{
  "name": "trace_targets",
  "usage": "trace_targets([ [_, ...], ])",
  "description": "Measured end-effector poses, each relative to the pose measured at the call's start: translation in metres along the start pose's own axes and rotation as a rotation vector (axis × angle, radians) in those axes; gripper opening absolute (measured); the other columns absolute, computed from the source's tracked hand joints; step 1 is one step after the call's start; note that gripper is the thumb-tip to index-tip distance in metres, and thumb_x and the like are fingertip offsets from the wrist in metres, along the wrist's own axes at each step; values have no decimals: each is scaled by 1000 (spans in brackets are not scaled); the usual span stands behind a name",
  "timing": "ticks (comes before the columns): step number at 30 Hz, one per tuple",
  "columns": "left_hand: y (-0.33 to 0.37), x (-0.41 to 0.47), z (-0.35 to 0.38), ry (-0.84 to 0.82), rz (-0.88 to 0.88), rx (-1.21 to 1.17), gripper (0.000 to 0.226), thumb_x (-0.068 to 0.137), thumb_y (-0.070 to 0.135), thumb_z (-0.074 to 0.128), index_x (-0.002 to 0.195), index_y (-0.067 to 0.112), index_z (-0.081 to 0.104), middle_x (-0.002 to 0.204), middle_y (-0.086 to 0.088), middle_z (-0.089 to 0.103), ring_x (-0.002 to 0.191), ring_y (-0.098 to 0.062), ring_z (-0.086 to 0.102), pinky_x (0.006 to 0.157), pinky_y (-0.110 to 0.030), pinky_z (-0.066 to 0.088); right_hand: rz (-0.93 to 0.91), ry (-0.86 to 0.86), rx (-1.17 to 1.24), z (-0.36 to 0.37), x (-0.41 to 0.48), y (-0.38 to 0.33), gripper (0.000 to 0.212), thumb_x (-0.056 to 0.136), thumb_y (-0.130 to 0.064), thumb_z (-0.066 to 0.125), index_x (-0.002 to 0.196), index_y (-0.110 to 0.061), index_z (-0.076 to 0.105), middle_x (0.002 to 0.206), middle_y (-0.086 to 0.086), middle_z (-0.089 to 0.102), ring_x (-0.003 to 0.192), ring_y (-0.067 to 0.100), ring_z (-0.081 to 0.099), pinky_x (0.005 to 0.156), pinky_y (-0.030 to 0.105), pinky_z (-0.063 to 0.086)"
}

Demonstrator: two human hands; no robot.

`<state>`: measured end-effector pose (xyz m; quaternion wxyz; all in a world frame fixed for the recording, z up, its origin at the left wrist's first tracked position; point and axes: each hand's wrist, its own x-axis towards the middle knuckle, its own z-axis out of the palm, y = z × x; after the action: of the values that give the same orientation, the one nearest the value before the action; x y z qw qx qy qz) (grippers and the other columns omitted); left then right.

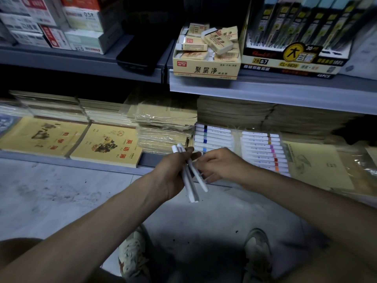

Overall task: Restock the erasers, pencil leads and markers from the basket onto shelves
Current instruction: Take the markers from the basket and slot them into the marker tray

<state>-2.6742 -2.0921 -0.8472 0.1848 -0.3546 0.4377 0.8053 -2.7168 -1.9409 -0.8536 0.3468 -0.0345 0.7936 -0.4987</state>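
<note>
My left hand [173, 172] grips a bundle of three white markers [190, 186], held in front of the bottom shelf. My right hand [220, 165] pinches the rightmost of these markers near its middle. Just behind the hands, two clear trays of white markers with coloured bands [263, 152] lie on the bottom shelf. On the upper shelf stands a yellow box piled with erasers [206, 52]. Beside it on the right is a black display box of pencil leads [295, 37]. The basket is out of view.
Stacks of yellow exercise books [106, 144] and wrapped paper packs [165, 123] fill the bottom shelf to the left. Boxed goods [81, 27] sit at upper left. Grey shelf edges [265, 90] jut forward. My shoes [132, 256] rest on the tiled floor below.
</note>
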Motion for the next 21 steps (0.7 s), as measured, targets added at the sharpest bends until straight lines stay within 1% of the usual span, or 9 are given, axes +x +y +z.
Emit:
trace_targets([
  [2,-2,-3,2,-25,-3,-12,27,110,13,47,133,7,60,119,-12,71,102,-30,70,84,-46,57,-6,-28,98,2,-10,1,20,89,-14,79,105,-2,75,97,14,79,84,18,77,74,28,63],
  [5,-7,-5,3,-40,-17,-20,31,109,12,46,137,7,59,132,-17,68,119,-34,66,104,-51,51,-11,-5,125,1,-16,4,20,84,-5,82,102,0,74,96,18,78,81,20,76,76,32,64],
  [7,-10,-9,3,-49,-27,12,31,109,12,47,137,5,59,129,-18,69,113,-33,68,96,-46,55,-7,-7,77,-1,-14,7,18,83,-4,83,98,0,75,91,18,77,79,23,76,77,36,64],
  [9,-13,-10,3,-38,-51,71,31,108,13,49,135,1,59,114,-17,73,90,-28,73,76,-41,60,-36,22,-81,-5,-10,12,14,81,-8,84,93,-4,78,85,15,78,80,26,77,79,41,65],
  [10,-14,-10,2,-20,-62,101,31,109,14,48,134,0,59,111,-17,73,86,-28,72,75,-41,61,-63,62,-190,-9,-7,15,11,79,-10,85,88,-8,79,82,9,78,81,25,77,80,42,64],
  [12,-17,-8,-3,30,-83,164,33,110,15,44,137,-1,55,121,-21,72,95,-32,71,86,-48,57,-100,171,-377,-19,-1,22,10,74,-15,85,82,-18,80,77,-2,77,78,18,75,80,42,63],
  [15,-16,-4,-10,80,-112,194,36,110,14,42,140,-3,51,126,-27,69,97,-36,70,78,-50,56,-174,254,-668,-35,7,33,12,76,-21,81,87,-22,77,82,-10,73,80,10,70,78,36,61],
  [17,-13,-2,-13,93,-125,184,34,109,13,41,138,-4,50,124,-29,69,93,-36,70,76,-51,55,-223,266,-880,-42,15,39,13,80,-25,75,92,-22,75,88,-8,72,83,13,68,75,34,58],
  [21,-7,5,-17,86,-127,155,29,109,12,40,130,-3,54,124,-30,69,91,-37,69,88,-53,54,-334,232,-1141,-41,33,48,17,88,-24,62,102,-17,70,103,-2,69,89,19,63,68,29,46],
])
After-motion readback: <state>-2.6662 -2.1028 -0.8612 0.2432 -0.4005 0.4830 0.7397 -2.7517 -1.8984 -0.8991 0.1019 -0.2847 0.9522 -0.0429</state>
